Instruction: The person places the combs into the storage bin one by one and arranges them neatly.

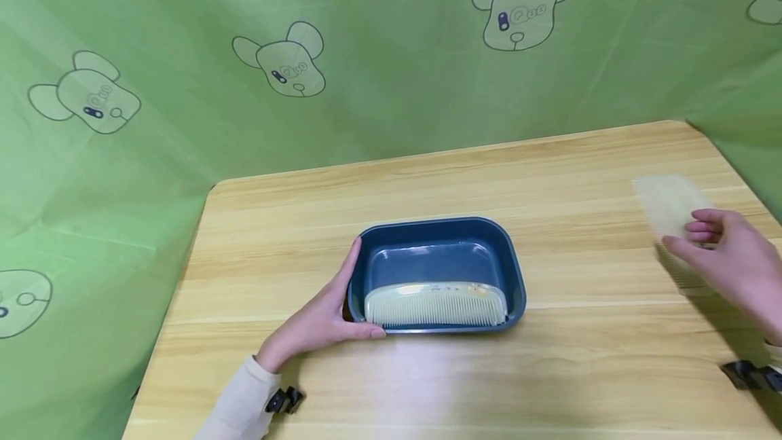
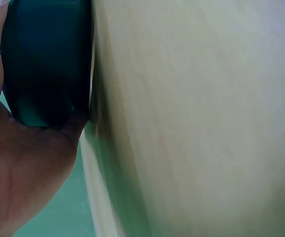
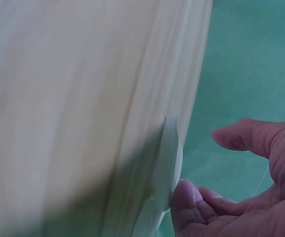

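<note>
A blue rectangular tray stands on the table, and a pale comb lies along its near side with its teeth facing me. My left hand grips the tray's near left corner, thumb at the front wall and fingers along the left side. The left wrist view shows the tray within that hand's grasp. At the right, my right hand is beside a blurred pale comb; thumb and fingers are apart. In the right wrist view the fingertips are close to the comb; a second pale piece overlaps it.
The wooden table extends around the tray, its right edge near my right hand. A green cloth with printed mouse-like heads hangs behind and at the sides. Black wrist mounts sit at both wrists.
</note>
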`<state>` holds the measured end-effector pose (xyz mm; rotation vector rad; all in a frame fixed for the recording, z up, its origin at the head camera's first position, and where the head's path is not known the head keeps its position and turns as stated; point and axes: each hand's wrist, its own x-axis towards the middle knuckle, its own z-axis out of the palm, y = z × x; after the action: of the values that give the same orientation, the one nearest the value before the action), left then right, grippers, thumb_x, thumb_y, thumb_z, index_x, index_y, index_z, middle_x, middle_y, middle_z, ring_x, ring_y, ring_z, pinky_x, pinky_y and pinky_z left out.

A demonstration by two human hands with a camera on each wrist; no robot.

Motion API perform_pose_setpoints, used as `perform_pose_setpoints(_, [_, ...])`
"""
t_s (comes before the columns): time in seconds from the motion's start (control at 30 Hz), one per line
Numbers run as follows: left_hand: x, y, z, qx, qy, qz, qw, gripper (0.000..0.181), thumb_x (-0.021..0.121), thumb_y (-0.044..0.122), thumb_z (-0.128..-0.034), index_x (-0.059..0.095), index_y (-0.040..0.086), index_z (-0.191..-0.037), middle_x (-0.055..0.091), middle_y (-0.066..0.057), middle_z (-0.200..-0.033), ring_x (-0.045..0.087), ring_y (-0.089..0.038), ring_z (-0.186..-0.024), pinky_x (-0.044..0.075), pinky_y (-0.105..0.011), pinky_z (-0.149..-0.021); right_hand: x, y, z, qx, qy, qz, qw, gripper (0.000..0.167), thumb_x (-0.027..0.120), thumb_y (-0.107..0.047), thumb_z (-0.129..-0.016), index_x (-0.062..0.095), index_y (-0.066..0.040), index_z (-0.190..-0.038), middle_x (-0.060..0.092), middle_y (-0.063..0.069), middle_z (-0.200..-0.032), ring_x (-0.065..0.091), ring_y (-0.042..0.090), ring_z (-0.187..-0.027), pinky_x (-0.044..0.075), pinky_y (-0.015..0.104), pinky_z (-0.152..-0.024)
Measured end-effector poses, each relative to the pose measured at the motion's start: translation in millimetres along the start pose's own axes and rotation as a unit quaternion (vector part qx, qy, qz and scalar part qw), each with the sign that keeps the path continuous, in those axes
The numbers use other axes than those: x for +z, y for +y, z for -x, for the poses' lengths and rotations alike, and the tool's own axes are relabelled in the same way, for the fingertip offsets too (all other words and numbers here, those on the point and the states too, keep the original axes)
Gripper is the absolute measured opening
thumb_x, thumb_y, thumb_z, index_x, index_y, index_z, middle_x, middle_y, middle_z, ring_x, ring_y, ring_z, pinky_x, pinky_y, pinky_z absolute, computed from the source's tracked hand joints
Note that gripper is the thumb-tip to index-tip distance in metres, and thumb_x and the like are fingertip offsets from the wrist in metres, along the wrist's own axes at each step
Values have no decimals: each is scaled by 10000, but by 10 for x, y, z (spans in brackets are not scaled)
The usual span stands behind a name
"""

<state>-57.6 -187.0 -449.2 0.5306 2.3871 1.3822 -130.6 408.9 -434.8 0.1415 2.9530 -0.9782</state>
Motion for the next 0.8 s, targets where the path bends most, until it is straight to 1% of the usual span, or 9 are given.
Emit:
perform_pose_setpoints(0.07, [1, -1, -2, -24, -14, 14, 10000, 1409, 963, 342, -873, -159, 445, -1718, -90, 110, -1805, 33, -200, -1652, 148, -569, -1293, -4, 31, -11, -40, 40, 84, 9999, 722, 716, -211, -1053, 386, 291, -1451, 516, 427, -1300, 466, -98, -883, 364, 97, -636])
perform_pose_setpoints(0.13, [0, 1, -1, -40, -22, 32, 10000, 1414, 965, 336, -871, -163, 447, -1716, -95, 114, -1805, 32, -197, -1652, 147, -565, -1293, -11, 54, -20, -93, 75, 246, 9996, 718, 738, -180, -1037, 391, 299, -1443, 498, 457, -1295, 594, 172, -969, 426, 190, -700])
perform_pose_setpoints(0.17, [-1, 1, -1, -36, -25, 40, 10000, 1415, 965, 333, -872, -165, 445, -1716, -96, 112, -1805, 32, -200, -1652, 146, -570, -1292, -15, 63, -25, -115, 101, 328, 9993, 708, 747, -159, -1027, 396, 301, -1435, 493, 469, -1293, 605, 334, -1018, 420, 222, -715])
perform_pose_setpoints(0.23, [-2, 0, 1, -39, -18, 36, 10000, 1414, 965, 334, -872, -163, 447, -1717, -96, 114, -1805, 32, -205, -1653, 147, -575, -1291, -25, 71, -32, -122, 133, 510, 9985, 704, 762, -126, -1002, 401, 306, -1425, 477, 494, -1294, 513, 603, -1098, 413, 305, -738])
perform_pose_setpoints(0.3, [-4, 3, 1, -22, -15, 29, 10000, 1410, 964, 336, -873, -159, 445, -1718, -93, 111, -1806, 32, -213, -1654, 147, -584, -1290, -40, 76, -38, -115, 143, 638, 9978, 714, 779, -114, -973, 410, 304, -1419, 472, 509, -1285, 498, 637, -1113, 406, 377, -733])
perform_pose_setpoints(0.37, [-2, -2, 0, 6, -16, 18, 10000, 1402, 960, 336, -878, -157, 440, -1720, -91, 102, -1806, 32, -224, -1654, 147, -600, -1288, -54, 88, -47, -129, 154, 752, 9970, 709, 789, -100, -950, 424, 310, -1399, 479, 524, -1267, 513, 634, -1085, 390, 341, -705])
perform_pose_setpoints(0.5, [4, -24, -6, -10, -26, 27, 10000, 1398, 956, 343, -884, -163, 449, -1716, -91, 117, -1805, 32, -209, -1653, 147, -593, -1290, -78, 102, -72, -215, 94, 871, 9959, 750, 827, -113, -920, 425, 342, -1359, 502, 542, -1228, 530, 649, -1049, 413, 361, -678])
perform_pose_setpoints(0.73, [5, -19, -3, -32, -6, 36, 10000, 1396, 958, 332, -881, -154, 455, -1717, -82, 105, -1805, 40, -217, -1652, 151, -595, -1289, -100, 110, -133, -265, -256, 1121, 9930, 836, 852, -198, -948, 398, 393, -1326, 530, 523, -1156, 566, 552, -932, 472, 336, -600])
perform_pose_setpoints(0.8, [5, -6, 3, -33, 2, 65, 10000, 1401, 962, 307, -879, -151, 447, -1719, -80, 102, -1804, 44, -217, -1651, 154, -594, -1290, -105, 95, -147, -277, -363, 1168, 9921, 867, 852, -230, -954, 388, 398, -1329, 533, 539, -1156, 573, 571, -928, 500, 377, -588])
